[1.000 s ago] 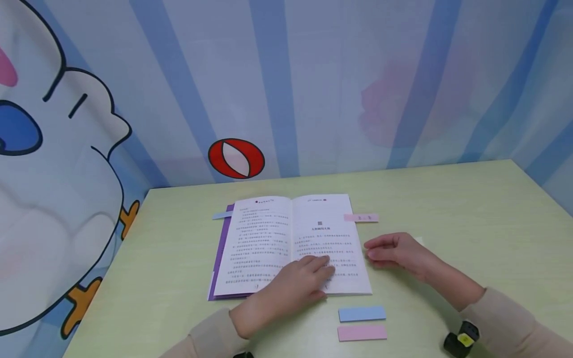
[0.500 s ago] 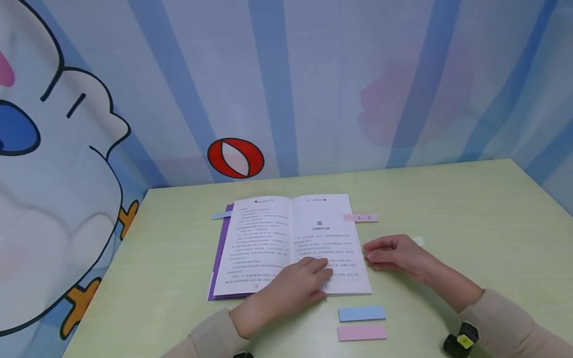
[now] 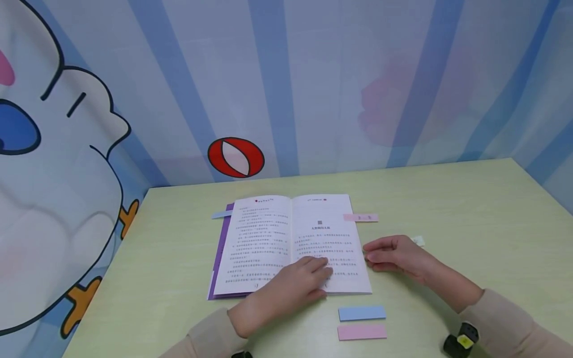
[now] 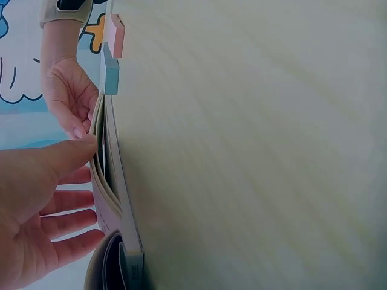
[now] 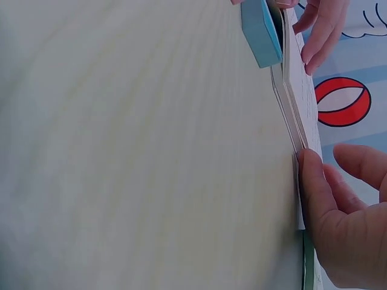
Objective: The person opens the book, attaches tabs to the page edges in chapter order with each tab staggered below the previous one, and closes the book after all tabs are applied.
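The person wears a plain beige fabric left sleeve (image 3: 214, 330) and matching beige right sleeve (image 3: 500, 319). The blocky black right wrist camera (image 3: 458, 344) bears a yellow patch (image 3: 465, 340); the black left wrist camera (image 3: 242, 355) is mostly cropped.

The open book (image 3: 259, 233) has matt white paper pages, printed in dark ink, over a smooth purple cover (image 3: 219, 263). The blue pad (image 3: 361, 313) and pink pad (image 3: 361, 332) at the near side look like flat, matt paper, as does the pink strip (image 3: 369, 218) at the right page. The table (image 3: 470, 204) is smooth with faint wood-like grain and a dull sheen. Both sleeves (image 3: 499, 318) are soft matt cloth; the right wrist device (image 3: 461, 340) looks like dark plastic. The far backdrop (image 3: 340, 99) resembles softly rippled printed cloth.
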Tool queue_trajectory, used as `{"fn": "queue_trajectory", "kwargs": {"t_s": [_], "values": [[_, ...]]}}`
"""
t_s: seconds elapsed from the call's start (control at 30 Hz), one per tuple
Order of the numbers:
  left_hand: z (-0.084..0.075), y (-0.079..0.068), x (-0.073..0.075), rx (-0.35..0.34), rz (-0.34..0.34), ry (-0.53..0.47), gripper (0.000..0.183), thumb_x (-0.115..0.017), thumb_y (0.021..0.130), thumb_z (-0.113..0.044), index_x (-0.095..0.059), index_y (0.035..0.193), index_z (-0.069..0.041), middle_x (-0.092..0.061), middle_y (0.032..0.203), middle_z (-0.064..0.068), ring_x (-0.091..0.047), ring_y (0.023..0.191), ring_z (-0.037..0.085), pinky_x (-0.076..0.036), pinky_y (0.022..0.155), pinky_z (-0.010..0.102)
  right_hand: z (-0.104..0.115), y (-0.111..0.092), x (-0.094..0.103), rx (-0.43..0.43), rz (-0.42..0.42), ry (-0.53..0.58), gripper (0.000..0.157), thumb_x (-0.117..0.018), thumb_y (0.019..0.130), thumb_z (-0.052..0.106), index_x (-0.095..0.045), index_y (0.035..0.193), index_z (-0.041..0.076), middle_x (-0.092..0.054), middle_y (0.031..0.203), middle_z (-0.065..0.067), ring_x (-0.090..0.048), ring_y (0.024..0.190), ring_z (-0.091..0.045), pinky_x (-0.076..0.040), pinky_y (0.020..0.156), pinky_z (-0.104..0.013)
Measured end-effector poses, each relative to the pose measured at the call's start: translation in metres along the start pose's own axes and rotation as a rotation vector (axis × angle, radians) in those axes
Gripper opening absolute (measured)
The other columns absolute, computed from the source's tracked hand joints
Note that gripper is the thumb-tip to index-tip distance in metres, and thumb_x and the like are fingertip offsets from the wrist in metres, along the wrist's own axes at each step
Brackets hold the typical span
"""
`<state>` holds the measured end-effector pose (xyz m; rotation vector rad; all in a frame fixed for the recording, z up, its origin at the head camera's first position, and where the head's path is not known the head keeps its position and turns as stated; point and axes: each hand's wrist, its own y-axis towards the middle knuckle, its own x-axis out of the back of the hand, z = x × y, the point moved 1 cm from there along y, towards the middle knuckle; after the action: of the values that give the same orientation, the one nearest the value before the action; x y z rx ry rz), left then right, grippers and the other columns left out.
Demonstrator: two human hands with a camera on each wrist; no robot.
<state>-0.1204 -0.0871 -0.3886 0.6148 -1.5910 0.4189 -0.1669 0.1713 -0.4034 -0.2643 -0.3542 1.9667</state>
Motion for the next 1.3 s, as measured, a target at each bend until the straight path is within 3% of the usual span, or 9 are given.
{"fn": "queue_trajectory", "kwargs": {"t_s": [0.4,0.97,1.3], "values": [[0.0033,-0.0029,0.0025,-0.027,-0.053,-0.050,0.039,-0.059,0.092,-0.026,-0.056,0.126,-0.007,-0.052,0.131,0.012,-0.049,0.121,0.023,-0.037,0.102,0.031,0.0022,-0.0006,-0.0001,-0.015,0.008,0.005,0.041,-0.063,0.088,0.007,-0.052,0.121,-0.014,-0.067,0.098,-0.007,-0.064,0.081,-0.013,-0.054,0.076,-0.029],[0.0039,-0.0055,0.0055,-0.030,-0.059,-0.069,0.040,-0.058,0.093,-0.027,-0.055,0.128,-0.007,-0.051,0.133,0.011,-0.047,0.123,0.023,-0.035,0.104,0.031,0.0033,0.0007,-0.0024,-0.042,0.005,0.092,0.041,-0.062,0.088,0.004,-0.051,0.123,-0.013,-0.067,0.095,-0.006,-0.066,0.078,-0.013,-0.054,0.074,-0.029],[0.0035,-0.0066,0.0044,-0.051,-0.074,-0.073,0.039,-0.058,0.093,-0.025,-0.055,0.126,-0.006,-0.052,0.131,0.013,-0.048,0.122,0.024,-0.036,0.103,0.031,0.0011,0.0009,-0.0027,-0.048,0.007,0.142,0.047,-0.061,0.087,0.002,-0.044,0.129,-0.014,-0.067,0.095,-0.007,-0.066,0.077,-0.013,-0.054,0.073,-0.029]]}}
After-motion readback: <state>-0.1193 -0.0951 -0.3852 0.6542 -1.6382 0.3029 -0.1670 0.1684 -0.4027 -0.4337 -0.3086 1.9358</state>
